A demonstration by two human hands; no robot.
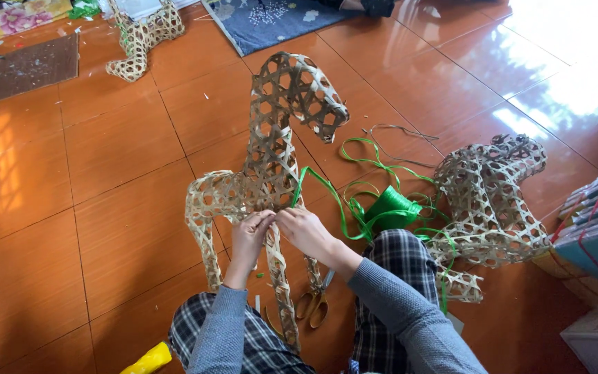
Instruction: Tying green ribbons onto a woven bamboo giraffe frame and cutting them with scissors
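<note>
Both hands are bunched up tight on the body of a woven bamboo horse standing on the floor. The left hand has its fingers curled in and pinched on the weave, and the right hand sits right against it, fingertips pressed together on a green ribbon where it meets the frame. Can't tell exactly which finger has the ribbon, they're too close together.

From the hands, the ribbon runs up toward 1 o'clock, then loops back down to a green spool at about 3 o'clock, just above the person's plaid knee. More loose loops lie around it.

The horse's neck and head rise at 12 o'clock, legs drop to 6 between the knees. Yellow-handled scissors lie on the tiles at 5 o'clock, under the right wrist. A second woven horse lies on its side further out at 3 o'clock, touching the ribbon mess. A third one stands way off at 11 o'clock, a blue mat at 12.
</note>
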